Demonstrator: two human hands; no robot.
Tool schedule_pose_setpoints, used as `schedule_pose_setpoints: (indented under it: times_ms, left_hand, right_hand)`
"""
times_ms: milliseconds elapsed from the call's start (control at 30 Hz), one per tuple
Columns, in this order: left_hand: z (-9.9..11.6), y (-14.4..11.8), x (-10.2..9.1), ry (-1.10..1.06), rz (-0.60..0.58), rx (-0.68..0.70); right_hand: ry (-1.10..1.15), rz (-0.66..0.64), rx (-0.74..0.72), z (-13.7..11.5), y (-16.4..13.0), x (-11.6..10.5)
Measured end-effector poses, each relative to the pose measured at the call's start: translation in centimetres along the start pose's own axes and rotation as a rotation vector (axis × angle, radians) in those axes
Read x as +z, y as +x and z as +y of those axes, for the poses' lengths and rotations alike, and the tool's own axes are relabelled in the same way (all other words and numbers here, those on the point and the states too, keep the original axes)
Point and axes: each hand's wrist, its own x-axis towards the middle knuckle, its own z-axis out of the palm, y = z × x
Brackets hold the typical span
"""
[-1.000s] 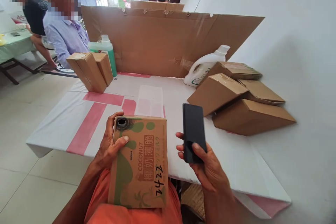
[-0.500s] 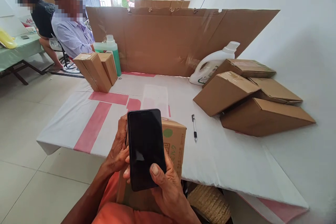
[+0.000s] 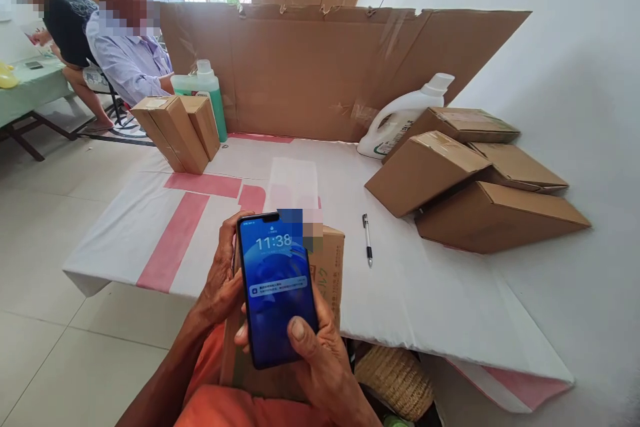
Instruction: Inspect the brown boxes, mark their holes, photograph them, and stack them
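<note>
A smartphone is held upright in my right hand, its lit blue lock screen reading 11:38. The right thumb rests over the lower right of the screen, while fingertips of that hand show past the left edge. Behind the phone, a cardboard box with green print stands at my lap against the table's front. My left hand is closed around the left side of this box, close beside the phone; some of its fingers are hidden.
On the white and pink tablecloth lies a pen. Stacked cartons and a white jug are at right, small boxes and a green bottle at left. A cardboard panel stands behind. Two people sit at left.
The phone's screen has gone from black to lit, showing the time and a notification. Both hands keep nearly the same hold. The view has shifted slightly.
</note>
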Motion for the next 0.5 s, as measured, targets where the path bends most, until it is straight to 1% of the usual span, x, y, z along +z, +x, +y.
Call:
schedule_pose_setpoints:
  times_ms: [67,133,200,267,300,333,400,467,500]
  left_hand:
    - [0.0,0.0,-0.2,0.004,-0.065,0.044]
    - [-0.2,0.0,-0.5,-0.018,-0.095,0.043]
    - [-0.4,-0.1,-0.9,-0.046,-0.089,0.027]
    - [-0.8,0.0,-1.2,-0.056,-0.074,0.015]
    - [-0.9,0.1,-1.3,-0.056,-0.065,0.006]
    - [-1.0,0.2,-1.3,-0.053,-0.056,-0.007]
    - [-1.1,0.5,-1.4,-0.037,-0.042,-0.035]
    - [-1.1,0.7,-1.4,-0.006,-0.031,-0.061]
    - [-1.1,0.9,-1.4,0.014,-0.027,-0.067]
  right_hand:
    - [-0.041,0.144,-0.091,-1.1,0.2,-1.0]
    - [-0.113,0.348,-0.249,-3.0,1.2,-2.8]
    - [-0.227,0.560,-0.440,-5.0,2.9,-5.5]
    - [-0.376,0.719,-0.573,-6.5,5.0,-9.2]
    - [-0.471,0.767,-0.576,-6.8,6.1,-11.2]
    - [-0.589,0.805,-0.522,-6.9,7.2,-13.1]
    - [-0.832,0.874,-0.339,-6.4,9.1,-16.6]
    - [-0.975,0.932,-0.194,-5.5,10.7,-19.1]
    - [-1.013,0.956,-0.152,-5.1,11.3,-19.9]
